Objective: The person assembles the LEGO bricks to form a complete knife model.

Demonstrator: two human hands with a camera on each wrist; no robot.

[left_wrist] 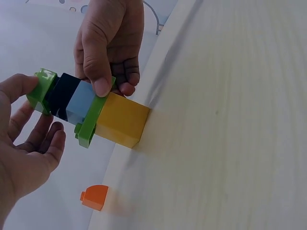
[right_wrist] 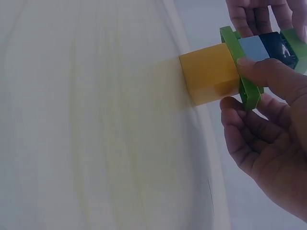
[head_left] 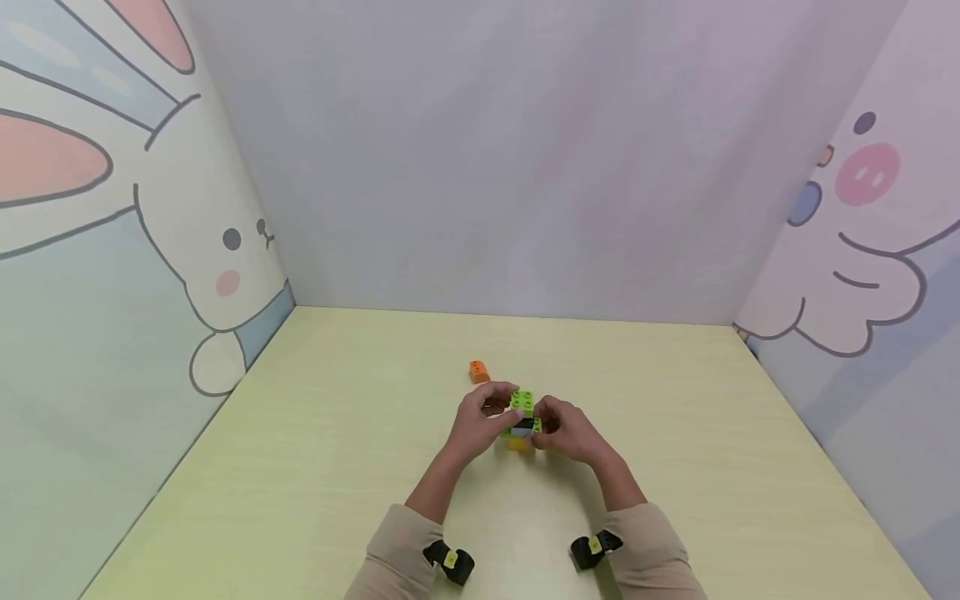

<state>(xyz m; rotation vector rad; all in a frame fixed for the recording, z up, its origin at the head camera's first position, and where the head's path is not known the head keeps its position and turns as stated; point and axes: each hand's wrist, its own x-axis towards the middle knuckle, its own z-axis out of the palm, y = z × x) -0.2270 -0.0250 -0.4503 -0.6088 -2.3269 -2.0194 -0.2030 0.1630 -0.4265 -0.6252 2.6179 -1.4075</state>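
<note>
A small tower of toy building bricks stands on the table between the two hands. Its base is a yellow block (left_wrist: 122, 120), topped by a flat green plate (left_wrist: 87, 132) wider than the block. Above come a light blue brick (left_wrist: 80, 102), a dark brick (left_wrist: 64, 93) and a bright green brick (head_left: 522, 400). My left hand (head_left: 478, 423) pinches the top green brick between thumb and fingers. On the other side, my right hand (head_left: 572, 432) grips the end of the green plate, its thumb lying against the plate near the light blue brick.
An orange brick with a sloped side (head_left: 478, 372) lies on the pale wooden table (head_left: 360, 467), just beyond my left hand. A plain light wall (head_left: 510, 167) rises at the back, and side panels with cartoon animals flank the table.
</note>
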